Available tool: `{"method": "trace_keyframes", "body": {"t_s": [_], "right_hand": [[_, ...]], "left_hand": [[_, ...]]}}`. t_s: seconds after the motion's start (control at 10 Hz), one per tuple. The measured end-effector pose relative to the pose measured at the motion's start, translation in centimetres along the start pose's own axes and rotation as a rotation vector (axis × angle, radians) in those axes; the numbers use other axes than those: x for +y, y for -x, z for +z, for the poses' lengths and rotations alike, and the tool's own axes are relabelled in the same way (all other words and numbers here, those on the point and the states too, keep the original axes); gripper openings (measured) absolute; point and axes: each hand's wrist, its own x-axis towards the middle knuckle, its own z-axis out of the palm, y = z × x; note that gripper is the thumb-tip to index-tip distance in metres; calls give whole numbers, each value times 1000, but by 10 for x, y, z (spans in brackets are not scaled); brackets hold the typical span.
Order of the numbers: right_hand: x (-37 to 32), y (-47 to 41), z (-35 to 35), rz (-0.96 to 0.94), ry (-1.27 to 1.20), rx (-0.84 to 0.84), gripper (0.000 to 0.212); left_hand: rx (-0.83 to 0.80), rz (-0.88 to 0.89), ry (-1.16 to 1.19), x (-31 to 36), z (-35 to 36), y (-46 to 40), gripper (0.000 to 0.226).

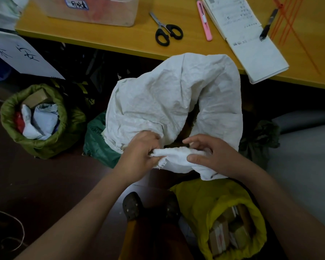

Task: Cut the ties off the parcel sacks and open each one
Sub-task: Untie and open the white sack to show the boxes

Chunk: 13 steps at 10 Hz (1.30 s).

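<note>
Crinkled white woven sack (pixel 169 98) is standing on the floor. Both hands' fingers, left hand (pixel 141 152) and right hand (pixel 212 156), are curling around its rolled rim.

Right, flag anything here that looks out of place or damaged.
The notebook overhangs the desk edge at its near corner and could get knocked off. The white sack has a frayed rim where the left hand and right hand grip it. Nothing spilled.

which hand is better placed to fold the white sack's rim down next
Probably the right hand: its fingers curl over the rolled rim of the white woven sack, beside the open mouth. The left hand pinches the frayed edge and seems better kept as the anchor.
</note>
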Motion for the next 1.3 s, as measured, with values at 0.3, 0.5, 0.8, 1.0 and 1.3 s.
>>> {"method": "trace_keyframes", "body": {"t_s": [0.3,0.5,0.8,1.0,1.3], "right_hand": [[28,-12,10,71,261,-84,31],[34,-7,8,-187,365,54,36],[23,0,3,-379,595,85,22],[22,16,7,-169,281,361,41],[31,-13,13,-237,330,515,38]], "left_hand": [[46,283,-487,4,13,15,25],[-63,-48,-206,-10,12,10,34],[-467,-83,-66,-27,16,-10,55],[-160,251,-219,-11,7,-23,19],[137,-66,-474,-2,9,-17,25]]}}
